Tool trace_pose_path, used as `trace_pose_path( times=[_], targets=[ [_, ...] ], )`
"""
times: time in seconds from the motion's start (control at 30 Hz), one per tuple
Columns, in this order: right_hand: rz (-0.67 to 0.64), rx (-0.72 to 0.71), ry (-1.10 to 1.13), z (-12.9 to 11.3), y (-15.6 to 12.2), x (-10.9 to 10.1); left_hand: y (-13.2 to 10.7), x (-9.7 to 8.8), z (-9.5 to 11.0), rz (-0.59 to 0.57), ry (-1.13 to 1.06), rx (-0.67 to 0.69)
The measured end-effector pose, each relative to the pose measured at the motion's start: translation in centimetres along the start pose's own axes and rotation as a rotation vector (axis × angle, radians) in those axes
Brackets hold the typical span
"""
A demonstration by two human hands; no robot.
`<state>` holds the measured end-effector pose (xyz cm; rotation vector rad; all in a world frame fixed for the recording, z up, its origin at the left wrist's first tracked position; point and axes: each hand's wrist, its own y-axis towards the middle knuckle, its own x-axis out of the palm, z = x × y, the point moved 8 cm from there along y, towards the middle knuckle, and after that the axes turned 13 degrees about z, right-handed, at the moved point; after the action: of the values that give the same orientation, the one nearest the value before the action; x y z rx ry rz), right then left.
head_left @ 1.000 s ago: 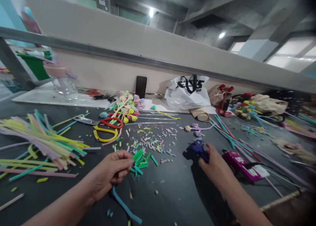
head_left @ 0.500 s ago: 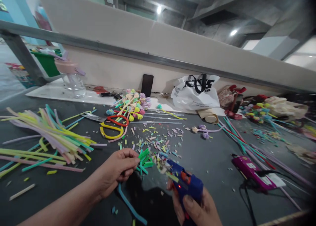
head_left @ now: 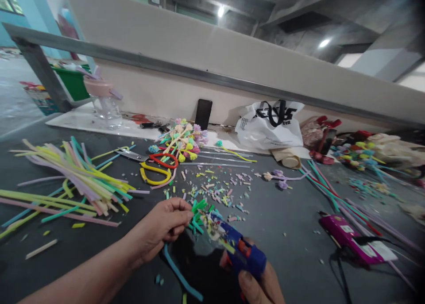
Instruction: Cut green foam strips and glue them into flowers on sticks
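Note:
My left hand (head_left: 168,222) pinches a cluster of short green pipe cleaner pieces (head_left: 198,215) at its fingertips. Below the hand a blue pipe cleaner (head_left: 182,275) hangs down; whether it joins the green cluster is hidden by my fingers. In my right hand (head_left: 257,286) is a dark blue glue gun (head_left: 244,253), gripped by its handle. Its nozzle end, crusted with glue and bits of coloured fuzz, points left at the green pieces and is very near them. I cannot tell whether they touch.
Cut scraps (head_left: 215,189) litter the dark table. Scissors (head_left: 156,173) and a heap of pipe cleaners (head_left: 83,175) lie left, finished flowers (head_left: 182,138) behind. A purple power box (head_left: 348,240) with cables sits right. A water bottle (head_left: 105,105), phone (head_left: 203,113) and white bag (head_left: 268,127) stand along the back.
The glue gun has come left, its nozzle closer to the green pieces. My left hand keeps its pinch. The whole view has shifted slightly, with the surroundings appearing further right.

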<state>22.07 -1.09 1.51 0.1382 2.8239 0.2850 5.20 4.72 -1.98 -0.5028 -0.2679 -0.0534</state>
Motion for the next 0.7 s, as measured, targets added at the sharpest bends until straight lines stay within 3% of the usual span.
trace_pose_path(
  times=[0.7],
  targets=[
    [0.064, -0.03, -0.012, 0.23, 0.24, -0.22, 0.14, -0.12, -0.22, -0.013, 0.02, 0.004]
  ],
)
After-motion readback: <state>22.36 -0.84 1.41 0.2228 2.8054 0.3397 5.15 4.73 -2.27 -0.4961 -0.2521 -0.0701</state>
